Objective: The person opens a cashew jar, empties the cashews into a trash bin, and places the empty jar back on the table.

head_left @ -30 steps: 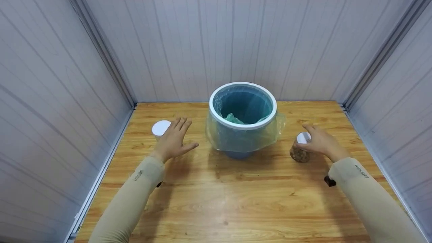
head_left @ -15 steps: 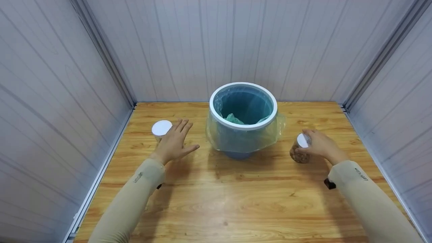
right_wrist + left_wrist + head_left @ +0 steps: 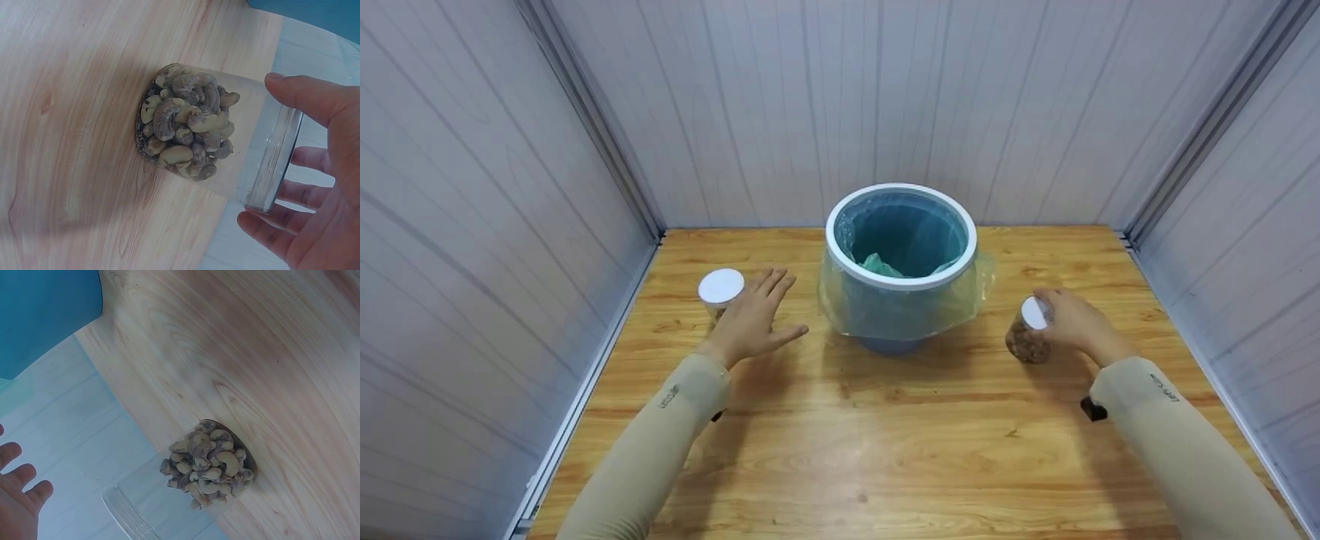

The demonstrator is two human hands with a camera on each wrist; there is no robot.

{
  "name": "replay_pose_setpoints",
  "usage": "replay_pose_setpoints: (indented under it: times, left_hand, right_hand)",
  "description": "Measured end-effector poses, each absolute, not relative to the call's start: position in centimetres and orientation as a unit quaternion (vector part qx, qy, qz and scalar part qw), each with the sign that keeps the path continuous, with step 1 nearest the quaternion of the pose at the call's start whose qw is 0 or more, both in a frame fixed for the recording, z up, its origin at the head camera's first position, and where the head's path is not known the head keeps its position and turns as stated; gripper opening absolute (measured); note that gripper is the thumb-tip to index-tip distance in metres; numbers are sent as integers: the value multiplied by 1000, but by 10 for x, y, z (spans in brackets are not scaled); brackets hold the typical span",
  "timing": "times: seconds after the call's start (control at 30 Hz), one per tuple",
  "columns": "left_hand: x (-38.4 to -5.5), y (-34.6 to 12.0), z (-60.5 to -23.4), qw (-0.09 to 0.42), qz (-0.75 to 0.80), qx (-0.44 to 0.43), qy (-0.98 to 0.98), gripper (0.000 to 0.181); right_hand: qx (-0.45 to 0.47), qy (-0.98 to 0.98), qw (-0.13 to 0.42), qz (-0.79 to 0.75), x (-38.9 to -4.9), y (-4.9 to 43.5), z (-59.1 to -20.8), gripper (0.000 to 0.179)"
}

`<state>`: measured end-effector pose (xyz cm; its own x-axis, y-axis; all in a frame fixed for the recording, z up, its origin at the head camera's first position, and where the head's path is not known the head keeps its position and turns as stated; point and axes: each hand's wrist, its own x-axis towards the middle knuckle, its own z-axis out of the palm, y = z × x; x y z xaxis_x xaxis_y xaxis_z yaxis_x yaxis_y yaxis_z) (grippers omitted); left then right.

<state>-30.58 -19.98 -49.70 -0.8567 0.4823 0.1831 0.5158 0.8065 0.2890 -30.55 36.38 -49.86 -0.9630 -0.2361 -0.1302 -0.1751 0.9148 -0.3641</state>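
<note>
White-lidded jar (image 3: pixel 1026 343) is gripped by right fingers (image 3: pixel 268 230), left fingers (image 3: pixel 21 476) spread apart

You're in matching plain beige sleeves, left sleeve (image 3: pixel 641 457) and right sleeve (image 3: pixel 1200 450), both reaching the wrist. Small dark print (image 3: pixel 669 396) runs lengthwise near your left cuff (image 3: pixel 705 375), similar dark lettering (image 3: pixel 1164 386) near your right cuff (image 3: pixel 1114 379); too blurred to read fully. Boxy black module (image 3: pixel 1093 409) shows under the right, only a black sliver (image 3: pixel 718 415) under the left. Your hands (image 3: pixel 746 322) (image 3: pixel 1072 326) are bare.
</note>
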Motion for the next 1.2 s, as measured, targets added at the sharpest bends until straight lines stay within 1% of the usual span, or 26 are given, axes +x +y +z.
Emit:
replay_pose_setpoints:
  times: [0.33,0.63,0.9,1.2]
  left_hand:
    - [-303,-199,-496,50,-180,-261,-947,94]
    - [-300,-197,-493,33,-212,-253,-943,92]
    - [-297,-195,-489,35,-223,-259,-939,89]
    - [-296,-192,-486,42,-235,-268,-933,87]
  right_hand:
    - [-113,973,82,-183,-304,362,-497,82]
    - [-119,972,81,-188,-303,363,-497,82]
    - [-121,971,87,-188,-302,362,-496,85]
    - [-131,970,79,-188,-303,363,-498,81]
